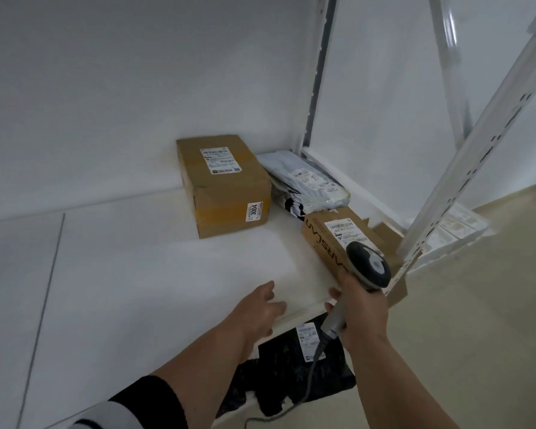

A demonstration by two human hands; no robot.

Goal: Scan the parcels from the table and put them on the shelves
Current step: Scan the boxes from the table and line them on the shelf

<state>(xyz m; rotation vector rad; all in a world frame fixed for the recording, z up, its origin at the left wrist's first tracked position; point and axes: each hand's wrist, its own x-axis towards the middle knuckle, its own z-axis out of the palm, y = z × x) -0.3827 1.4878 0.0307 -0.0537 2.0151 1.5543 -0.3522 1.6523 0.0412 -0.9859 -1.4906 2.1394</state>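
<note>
On the white shelf board [143, 274] stand a large brown carton [226, 187] marked 3004, a grey plastic mailer [307, 187] behind it to the right, and a small brown box [331, 239] at the shelf's right edge. My right hand [362, 311] grips the handle of a grey barcode scanner [369, 267], whose head sits over the small box's near end. My left hand [260, 308] hovers with fingers relaxed above the shelf's front edge, holding nothing. A black mailer [294, 366] with a white label lies on the level below.
White slotted shelf uprights [464, 168] rise at the right, and another upright [319, 72] stands at the back corner. A white wall closes the back. More cardboard [387, 239] shows behind the small box. Beige floor [477, 335] lies to the right. The scanner's cable [307, 394] hangs down.
</note>
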